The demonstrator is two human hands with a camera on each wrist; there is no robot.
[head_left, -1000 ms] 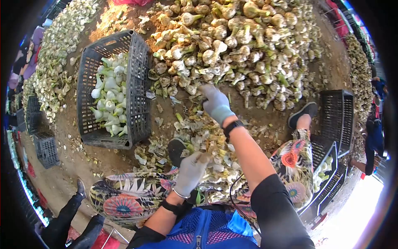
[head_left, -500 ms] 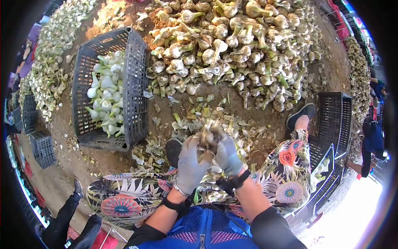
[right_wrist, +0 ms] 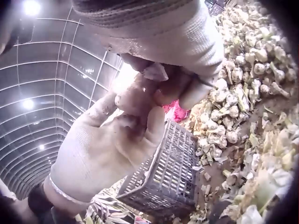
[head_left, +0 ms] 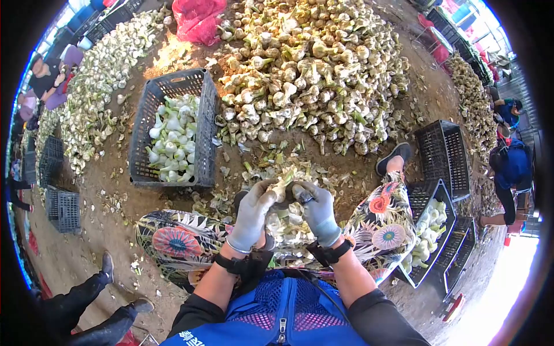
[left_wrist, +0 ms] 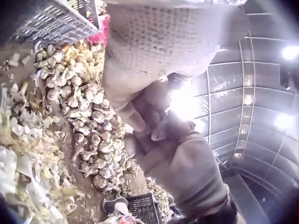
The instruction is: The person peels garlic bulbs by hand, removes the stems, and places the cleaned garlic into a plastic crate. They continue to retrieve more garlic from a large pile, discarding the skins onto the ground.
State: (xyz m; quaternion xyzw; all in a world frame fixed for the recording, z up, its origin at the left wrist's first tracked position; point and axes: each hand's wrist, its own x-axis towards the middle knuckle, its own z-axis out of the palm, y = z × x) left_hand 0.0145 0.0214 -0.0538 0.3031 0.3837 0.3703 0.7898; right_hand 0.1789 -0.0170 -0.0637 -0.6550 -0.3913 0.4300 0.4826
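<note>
Showing white characters [head_left: 190,338] on the blue vest [head_left: 228,331], below and left of the fingers [head_left: 265,199], but not reading clearly.

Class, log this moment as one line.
left hand: holds bulb; right hand: on bulb; crate: white garlic inside; pile: beyond hands
</note>
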